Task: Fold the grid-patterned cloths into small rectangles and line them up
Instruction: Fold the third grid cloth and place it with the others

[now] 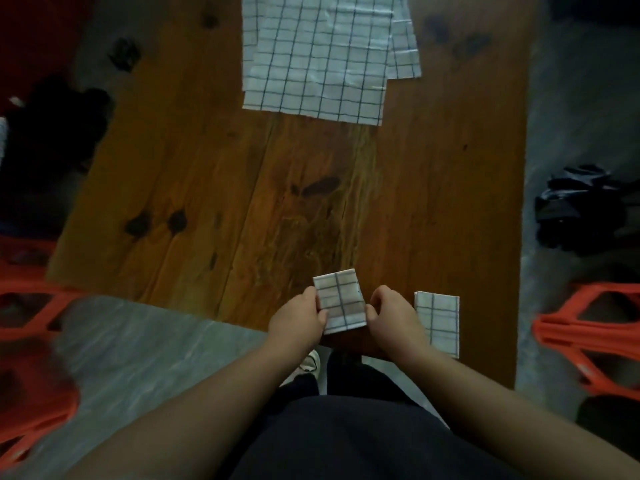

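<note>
A small folded grid-patterned cloth (341, 299) sits at the near edge of the wooden table (221, 188). My left hand (299, 318) pinches its left side and my right hand (391, 315) pinches its right side. A second folded grid cloth (438, 323) lies flat just to the right, near the table's front edge. At the far end of the table lies a pile of unfolded grid cloths (322, 53), spread flat and overlapping.
Orange plastic stools stand left (27, 317) and right (588, 337) of the table. Dark bundles lie on the grey floor at the left (52, 133) and right (585, 209). A shoe (308, 363) shows below the table edge.
</note>
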A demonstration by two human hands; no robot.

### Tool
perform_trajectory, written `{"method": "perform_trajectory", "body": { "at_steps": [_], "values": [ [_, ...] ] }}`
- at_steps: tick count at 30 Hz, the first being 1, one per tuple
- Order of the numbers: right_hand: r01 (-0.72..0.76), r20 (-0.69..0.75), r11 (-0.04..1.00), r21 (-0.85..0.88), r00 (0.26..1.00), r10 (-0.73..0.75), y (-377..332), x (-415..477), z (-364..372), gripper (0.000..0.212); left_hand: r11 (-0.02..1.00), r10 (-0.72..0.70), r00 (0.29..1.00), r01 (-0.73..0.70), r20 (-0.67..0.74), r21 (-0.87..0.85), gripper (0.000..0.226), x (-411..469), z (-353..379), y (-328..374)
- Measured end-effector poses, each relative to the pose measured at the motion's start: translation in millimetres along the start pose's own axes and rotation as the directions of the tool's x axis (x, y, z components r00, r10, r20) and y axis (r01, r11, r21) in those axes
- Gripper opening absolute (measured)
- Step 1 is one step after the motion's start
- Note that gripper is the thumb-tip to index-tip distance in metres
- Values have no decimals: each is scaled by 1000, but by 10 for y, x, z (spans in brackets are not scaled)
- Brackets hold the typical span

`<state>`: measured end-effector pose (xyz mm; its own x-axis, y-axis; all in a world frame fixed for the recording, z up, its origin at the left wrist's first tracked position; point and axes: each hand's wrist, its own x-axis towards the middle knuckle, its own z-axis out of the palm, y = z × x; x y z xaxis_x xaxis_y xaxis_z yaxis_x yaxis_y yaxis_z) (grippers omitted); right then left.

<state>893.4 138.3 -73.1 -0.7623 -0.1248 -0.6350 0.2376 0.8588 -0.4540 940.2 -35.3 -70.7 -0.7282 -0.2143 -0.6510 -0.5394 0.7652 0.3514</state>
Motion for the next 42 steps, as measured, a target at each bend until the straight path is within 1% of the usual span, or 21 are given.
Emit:
{"method": "perform_trajectory", "body": {
  "at_steps": [2,4,8,10,12,15,18,22,27,28,32,35,37,38,40,42],
  "values": [
    [0,-65,1000,-20,998,-1,18,-143,-70,2,987,80,997,-78,-5,141,14,-91,-104,-7],
    [-4,-128,999,-45,992,-2,60,-331,-141,7,959,152,988,-146,-6,242,15,-216,-201,-22],
    [0,-252,995,-97,967,-24,230,-768,-243,23,918,283,958,-257,-45,302,19,-457,-327,-68],
    [-30,-296,990,-137,955,-12,348,-987,-278,34,878,366,928,-321,-64,355,30,-558,-343,-43],
    [-57,-320,989,-138,947,10,481,-1197,-326,44,840,434,898,-377,-68,390,42,-671,-330,62],
    [-53,-362,990,-129,932,2,687,-1420,-495,50,781,512,858,-445,-42,438,53,-784,-309,411],
    [-56,-430,988,-141,903,-10,1018,-1550,-745,58,714,591,807,-516,-11,474,56,-867,-192,914],
    [-71,-586,992,-106,810,-5,1668,-1640,-1157,69,614,692,721,-613,33,497,59,-965,126,1779],
    [-53,-679,998,-29,734,19,2744,-1646,-1788,67,480,782,613,-707,113,519,59,-972,840,3143],
    [-56,-677,998,-25,736,25,2989,-1633,-1957,67,470,786,607,-711,119,523,59,-975,1010,3439],
    [-79,-659,996,-29,751,41,3898,-1598,-2803,68,487,769,626,-705,129,516,61,-992,1642,4610],
    [-118,-646,992,-43,761,62,4419,-1556,-3390,72,461,775,612,-718,157,522,59,-994,1933,5370],
    [-127,-654,991,-48,754,65,4585,-1487,-3688,74,445,785,600,-721,157,531,58,-967,1979,5699],
    [-128,-645,991,-37,761,74,4688,-1425,-3859,72,448,785,600,-721,153,529,58,-929,2010,5885],
    [-107,-629,994,-21,774,70,4814,-1255,-4150,66,480,770,623,-708,138,518,58,-818,2029,6155],
    [-76,-623,997,-21,781,47,4850,-1050,-4386,66,509,750,648,-691,129,513,58,-673,1977,6334]
  ]
}}
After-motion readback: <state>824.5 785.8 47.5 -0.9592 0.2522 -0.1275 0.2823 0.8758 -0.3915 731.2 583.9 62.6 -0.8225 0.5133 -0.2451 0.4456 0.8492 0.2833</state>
